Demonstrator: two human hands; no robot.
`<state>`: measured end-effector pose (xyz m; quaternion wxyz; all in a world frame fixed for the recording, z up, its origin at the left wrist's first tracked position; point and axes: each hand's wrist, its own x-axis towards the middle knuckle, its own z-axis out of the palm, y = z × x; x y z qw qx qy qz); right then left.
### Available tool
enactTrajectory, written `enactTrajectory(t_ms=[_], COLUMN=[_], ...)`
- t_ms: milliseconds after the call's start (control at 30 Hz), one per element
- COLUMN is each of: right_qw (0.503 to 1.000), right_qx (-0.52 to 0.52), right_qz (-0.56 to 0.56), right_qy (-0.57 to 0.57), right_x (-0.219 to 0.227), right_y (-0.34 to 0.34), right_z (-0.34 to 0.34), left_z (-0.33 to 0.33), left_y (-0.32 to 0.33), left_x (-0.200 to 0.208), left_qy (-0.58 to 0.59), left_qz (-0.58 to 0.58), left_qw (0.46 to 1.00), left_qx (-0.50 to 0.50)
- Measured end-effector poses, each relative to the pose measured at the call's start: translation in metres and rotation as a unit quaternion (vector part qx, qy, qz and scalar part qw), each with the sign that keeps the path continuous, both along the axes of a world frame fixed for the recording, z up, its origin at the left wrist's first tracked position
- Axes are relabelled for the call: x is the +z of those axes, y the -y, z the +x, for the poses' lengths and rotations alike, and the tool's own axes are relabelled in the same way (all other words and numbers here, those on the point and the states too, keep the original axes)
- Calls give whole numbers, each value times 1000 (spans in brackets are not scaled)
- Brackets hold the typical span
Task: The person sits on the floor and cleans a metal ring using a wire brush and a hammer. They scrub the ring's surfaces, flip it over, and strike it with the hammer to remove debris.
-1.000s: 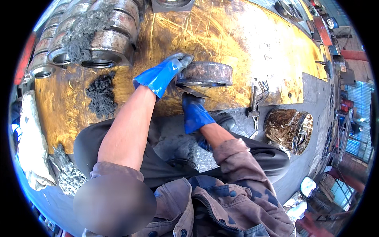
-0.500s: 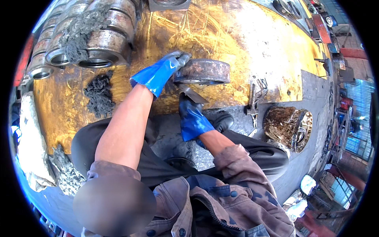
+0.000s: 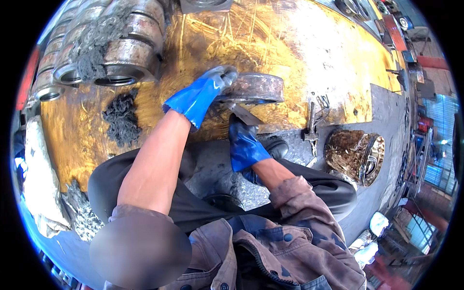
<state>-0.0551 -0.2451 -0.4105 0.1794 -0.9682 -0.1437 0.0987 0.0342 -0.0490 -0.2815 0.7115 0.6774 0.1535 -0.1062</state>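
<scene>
A thick, rust-brown metal ring (image 3: 256, 88) stands on the yellow, grease-smeared worktop. My left hand (image 3: 217, 79), in a blue glove with a greyed grip, is closed on the ring's left side. Just below the ring, my gloved right hand (image 3: 245, 142) is wrapped round a flat metal scraper (image 3: 245, 115). The scraper's blade slants up and left to the ring's lower edge; whether it touches the metal I cannot tell. Its handle is hidden in my fist.
Several similar metal rings (image 3: 126, 58) are stacked at the far left, with dark grey fibrous waste on them. More waste (image 3: 122, 116) lies on the worktop (image 3: 285, 43). A clamp-like metal tool (image 3: 311, 121) sits at the right front edge. A grimy bucket (image 3: 345, 153) lies beyond it.
My right hand and the scraper have shifted a little to the right. My left hand has moved slightly right along with the ring, still gripping it.
</scene>
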Motion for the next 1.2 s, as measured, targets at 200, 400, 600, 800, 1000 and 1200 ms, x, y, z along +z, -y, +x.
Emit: enactTrajectory(t_ms=[200,400,600,800,1000,1200], right_qw=[984,980,996,990,979,984], right_qx=[150,-16,-75,82,158,139], right_qz=[-92,-76,-37,-107,-113,-71], right_qy=[-9,-185,-23,33,-55,-80], right_x=[32,56,56,115,156,138], right_y=[7,47,127,173,172,179], right_z=[6,9,48,89,116,145], left_z=[18,21,1,9,54,97], left_y=[-10,-14,45,55,35,25], left_x=[-4,-5,65,39,20,36], left_qy=[-121,78,199,238,177,95], left_qz=[-166,300,499,555,148,132], left_qw=[978,921,816,775,966,977], left_qx=[44,-234,-213,-185,-117,-138])
